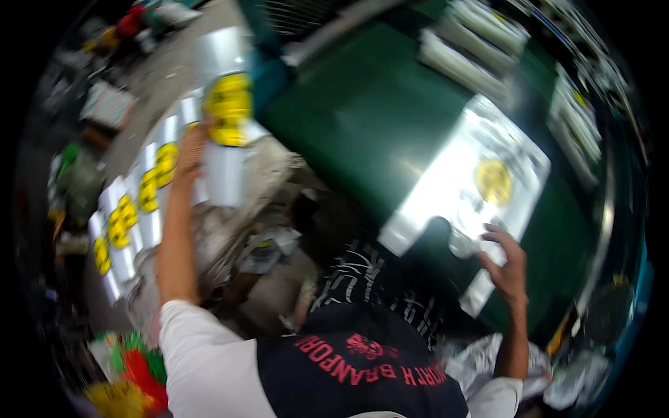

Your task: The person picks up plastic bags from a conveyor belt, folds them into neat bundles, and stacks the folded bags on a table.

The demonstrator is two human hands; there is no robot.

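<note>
Where the left hand reaches: the left hand extends forward to the near-left edge of a large silver-white pack with a yellow-and-black print; blur covers the fingertips, so it cannot be told whether they grasp the pack or only rest against it.
Row of packs: narrower-looking silver-white packs with similar yellow prints stand fanned out to the left of the large pack, overlapping one another.
Support under packs: a beige, cloth-like surface lies between the row and the green table.
Right hand: the right hand is at the near edge of a silver bag — fingers released, slightly curved and parted from the thumb; contact with the bag cannot be confirmed.
Silver bag: lies flat and slantwise on the green table, yellow round print facing up, surface glossy with reflections.
Far edge of table: several pale, clear-wrapped bundles lie side by side; a further bundle lies at the right.
Lower right: crumpled clear plastic sits beside the right forearm.
Lower left: a red, green and yellow bag — just beside the left sleeve, which is white.
</note>
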